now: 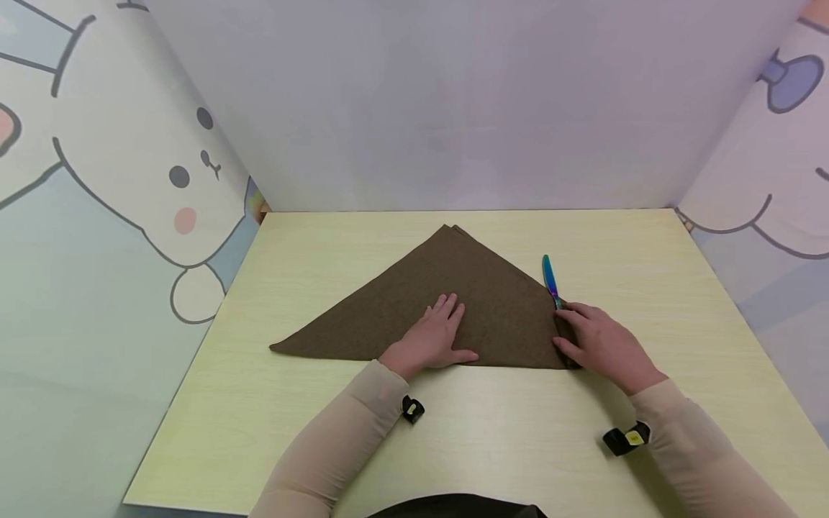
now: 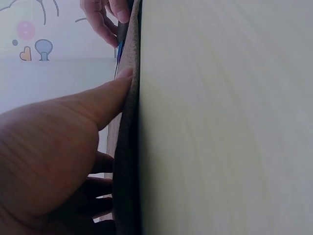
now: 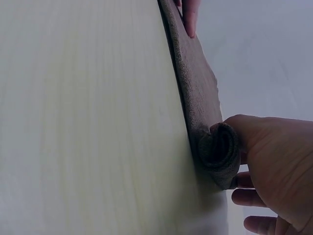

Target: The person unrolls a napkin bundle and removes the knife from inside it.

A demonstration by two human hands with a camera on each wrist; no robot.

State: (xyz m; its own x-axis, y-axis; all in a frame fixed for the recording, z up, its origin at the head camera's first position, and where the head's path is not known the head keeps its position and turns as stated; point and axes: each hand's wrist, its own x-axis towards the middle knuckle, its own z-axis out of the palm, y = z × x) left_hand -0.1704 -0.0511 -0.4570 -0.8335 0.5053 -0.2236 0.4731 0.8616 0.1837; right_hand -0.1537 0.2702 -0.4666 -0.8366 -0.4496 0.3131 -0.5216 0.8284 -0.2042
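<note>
A brown cloth point(image 1: 492, 309), folded into a wide triangle, lies on the table with its peak pointing away. My left hand point(image 1: 430, 337) rests flat on its middle near the front edge, fingers spread. At the right corner the cloth is wound into a small roll point(image 3: 220, 149), and my right hand point(image 1: 605, 345) grips this roll between thumb and fingers. An iridescent blue-purple table knife point(image 1: 549, 277) sticks out past the cloth beside the right fingertips. Its lower part is hidden by the roll and hand.
The pale wooden table point(image 1: 259, 432) meets a plain wall point(image 1: 421, 108) at the back. Walls with cartoon drawings stand on the left and right. Black wrist cameras point(image 1: 626, 438) sit on both sleeves.
</note>
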